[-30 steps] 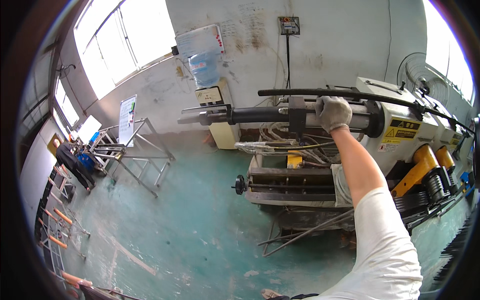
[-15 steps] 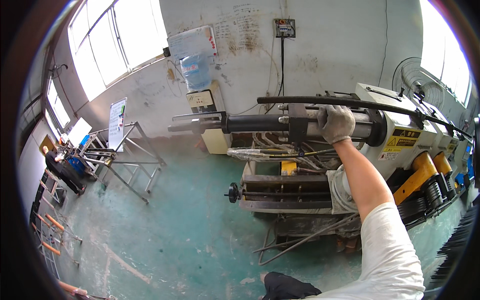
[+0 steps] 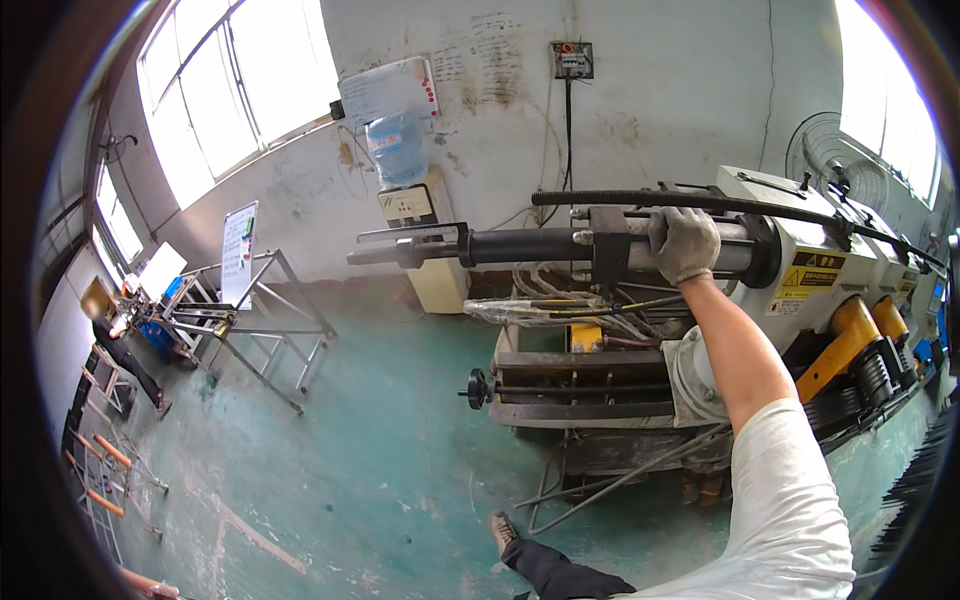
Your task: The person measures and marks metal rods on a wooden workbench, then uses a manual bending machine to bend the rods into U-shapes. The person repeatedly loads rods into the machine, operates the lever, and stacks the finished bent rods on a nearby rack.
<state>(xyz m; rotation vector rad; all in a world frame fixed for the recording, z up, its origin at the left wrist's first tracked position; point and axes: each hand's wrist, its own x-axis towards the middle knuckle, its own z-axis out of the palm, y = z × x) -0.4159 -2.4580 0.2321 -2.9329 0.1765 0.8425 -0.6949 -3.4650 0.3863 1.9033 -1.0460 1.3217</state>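
Note:
My gloved right hand (image 3: pixel 685 243) reaches up and across the machine, its fingers curled over a long dark bar with a ribbed surface (image 3: pixel 590 199). This bar runs lengthwise above a thick metal cylinder (image 3: pixel 735 257), and its left end sticks out past a dark upright block (image 3: pixel 608 245). From that block a black shaft (image 3: pixel 520 245) points left. The glove hides part of the bar and cylinder, and the fingertips cannot be made out. My left hand is out of view.
Below are hoses wrapped in plastic (image 3: pixel 545 310), a black handwheel (image 3: pixel 475 388) and loose rods (image 3: pixel 620 480) near the floor. My shoe (image 3: pixel 503 530) is on the green floor. Left stand a metal frame (image 3: pixel 300 320) and, farther off, another person (image 3: pixel 120 345). A fan (image 3: pixel 835 160) stands back right.
My foot has come forward into view at the bottom. The scene has shifted slightly right in the picture. My right hand keeps its hold on the bar; the far person's posture differs a little.

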